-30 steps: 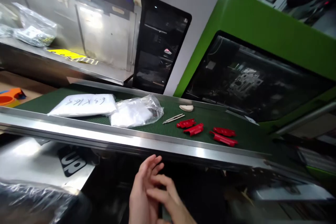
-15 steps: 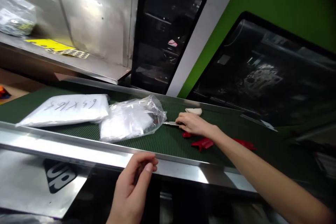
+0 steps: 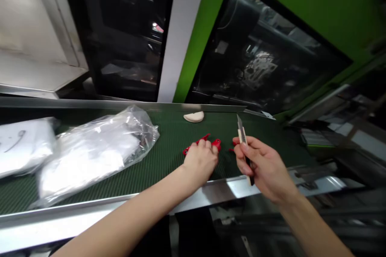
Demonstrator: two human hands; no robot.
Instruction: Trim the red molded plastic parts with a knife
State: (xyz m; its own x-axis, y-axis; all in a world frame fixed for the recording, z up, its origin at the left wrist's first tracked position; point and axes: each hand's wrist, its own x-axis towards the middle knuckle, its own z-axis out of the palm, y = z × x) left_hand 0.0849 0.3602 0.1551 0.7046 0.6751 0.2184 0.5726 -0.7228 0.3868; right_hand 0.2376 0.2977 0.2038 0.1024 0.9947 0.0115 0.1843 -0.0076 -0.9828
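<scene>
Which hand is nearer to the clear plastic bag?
Left. The left hand is to the right of the clear plastic bag, at the red parts; the right hand, holding a knife, is farther right.

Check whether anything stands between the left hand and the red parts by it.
Nothing visible does: the left hand appears to touch the red parts, partly covering them. The knife in the right hand is off to the right, not between them.
</scene>
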